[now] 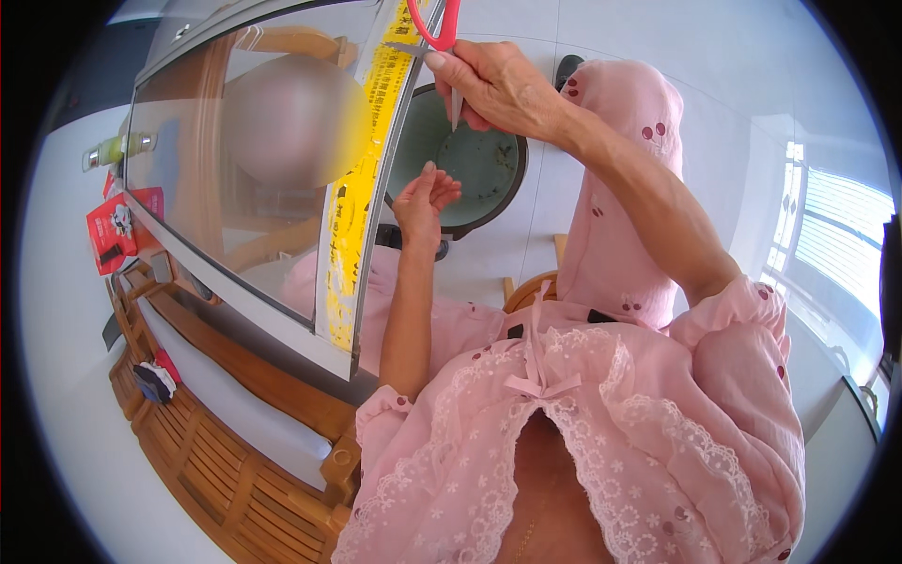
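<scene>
My right hand (507, 89) grips a pair of scissors (445, 33) with pinkish-red handles, held at the edge of a glass panel. The blades are spread wide: one lies over yellow tape, the other points down below my fingers. The metal-framed glass panel (178, 141) stands tilted at my left. Worn yellow printed tape (355, 211) runs along its near side, torn and patchy toward the lower end. Beside that edge my left hand (423, 207) is raised with loosely curled fingers apart, and nothing shows in it. Below both hands stands a round green tub (479, 169) with dark bits inside.
A wooden slatted bench (216, 470) with a pale cushion stretches along the lower left. Dark and red cloth items (155, 381) lie on it. A red package (111, 235) and a green-capped container (113, 150) are beyond the panel. Part of a wooden stool (531, 291) shows under me.
</scene>
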Demonstrator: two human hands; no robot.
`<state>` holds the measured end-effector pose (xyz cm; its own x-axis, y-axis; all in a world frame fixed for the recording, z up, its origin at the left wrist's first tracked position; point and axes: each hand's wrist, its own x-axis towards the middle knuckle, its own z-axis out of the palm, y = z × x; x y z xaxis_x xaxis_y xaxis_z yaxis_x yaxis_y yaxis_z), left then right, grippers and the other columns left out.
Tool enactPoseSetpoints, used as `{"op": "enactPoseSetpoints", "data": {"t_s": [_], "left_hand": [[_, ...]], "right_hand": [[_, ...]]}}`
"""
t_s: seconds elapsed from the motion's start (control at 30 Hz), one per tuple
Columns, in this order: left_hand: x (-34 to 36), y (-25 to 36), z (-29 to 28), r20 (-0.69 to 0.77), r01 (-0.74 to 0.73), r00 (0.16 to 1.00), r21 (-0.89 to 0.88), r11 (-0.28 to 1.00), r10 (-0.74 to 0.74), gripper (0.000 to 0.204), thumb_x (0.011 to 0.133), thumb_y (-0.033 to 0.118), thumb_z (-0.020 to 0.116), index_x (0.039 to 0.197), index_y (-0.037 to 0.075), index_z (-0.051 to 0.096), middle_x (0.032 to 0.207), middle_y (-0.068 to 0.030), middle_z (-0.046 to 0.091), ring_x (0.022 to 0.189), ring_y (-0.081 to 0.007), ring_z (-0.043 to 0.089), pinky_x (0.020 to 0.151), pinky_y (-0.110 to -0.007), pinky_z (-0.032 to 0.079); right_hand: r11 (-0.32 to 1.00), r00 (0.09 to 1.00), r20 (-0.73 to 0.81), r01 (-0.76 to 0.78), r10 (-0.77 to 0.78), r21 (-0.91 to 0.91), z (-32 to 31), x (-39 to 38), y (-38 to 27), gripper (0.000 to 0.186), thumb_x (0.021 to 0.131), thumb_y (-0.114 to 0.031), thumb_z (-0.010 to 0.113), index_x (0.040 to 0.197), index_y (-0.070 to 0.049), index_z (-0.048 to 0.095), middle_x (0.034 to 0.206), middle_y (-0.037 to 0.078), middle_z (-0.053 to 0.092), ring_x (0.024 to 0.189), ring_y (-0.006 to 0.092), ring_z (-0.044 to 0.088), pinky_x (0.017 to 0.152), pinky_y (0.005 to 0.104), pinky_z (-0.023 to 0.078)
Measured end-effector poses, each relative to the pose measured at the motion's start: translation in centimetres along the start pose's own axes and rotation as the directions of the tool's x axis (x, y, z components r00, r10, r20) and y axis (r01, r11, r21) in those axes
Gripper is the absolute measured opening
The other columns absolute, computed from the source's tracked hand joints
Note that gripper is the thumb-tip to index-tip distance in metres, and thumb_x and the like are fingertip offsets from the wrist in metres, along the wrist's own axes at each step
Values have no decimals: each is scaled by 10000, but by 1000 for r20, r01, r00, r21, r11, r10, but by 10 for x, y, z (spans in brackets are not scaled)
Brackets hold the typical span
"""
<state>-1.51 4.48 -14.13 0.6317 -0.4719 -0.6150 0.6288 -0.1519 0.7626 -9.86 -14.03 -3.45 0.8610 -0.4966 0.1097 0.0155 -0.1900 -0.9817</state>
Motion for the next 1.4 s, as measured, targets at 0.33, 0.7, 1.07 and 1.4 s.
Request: {"op": "enactPoseSetpoints", "data": {"t_s": [0.33,0.7,1.07,1.4], "left_hand": [[2,-5,3,96,-116,989,34,993,112,293,729,-76,578,1011,-55,504,881,-127,581,798,-223,599,732,-289,518],[11,-15,5,109,-114,988,4,993,113,292,749,-42,572,1030,-45,493,895,-125,578,779,-203,597,710,-275,512],[9,-19,3,154,-150,978,41,988,142,314,739,-57,571,1041,-43,484,917,-123,569,790,-199,587,727,-270,497],[12,-28,8,177,-210,967,132,969,185,422,746,-67,552,1149,-51,429,1075,-165,527,988,-214,528,803,-295,480]], "right_hand": [[1000,1000,7,-13,13,27,1,-1,-1,380,901,-304,415,737,20,525,562,95,538,399,139,508,392,268,432],[999,999,-27,37,-37,12,4,-1,2,385,912,-311,395,703,-6,499,520,63,511,385,102,477,381,237,396],[992,993,-31,111,-113,-65,5,1,9,412,917,-338,365,707,-12,503,532,68,529,385,114,501,377,231,414],[992,992,-49,113,-116,-64,6,0,10,403,915,-338,372,723,-12,511,539,65,527,400,114,502,392,230,426]]}}
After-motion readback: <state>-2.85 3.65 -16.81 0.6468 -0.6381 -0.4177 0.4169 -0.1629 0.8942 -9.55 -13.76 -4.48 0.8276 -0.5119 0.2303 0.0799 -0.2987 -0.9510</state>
